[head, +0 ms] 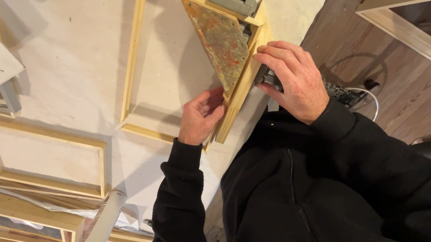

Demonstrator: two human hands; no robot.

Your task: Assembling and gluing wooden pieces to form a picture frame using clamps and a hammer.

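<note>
Pale wooden rectangular frame (134, 76) lies flat on the cream worktable (73, 57), one corner set in a grey metal corner clamp (235, 8) with a stained triangular plate. Left hand (200, 116) pinches the frame's near rail; right hand (294, 79) closes over the clamp's dark handle (267, 77).

Both arms in black sleeves reaching forward; left hand (200, 116) curling, fingers bent, right hand (292, 80) pressing palm down, fingers spread.
</note>
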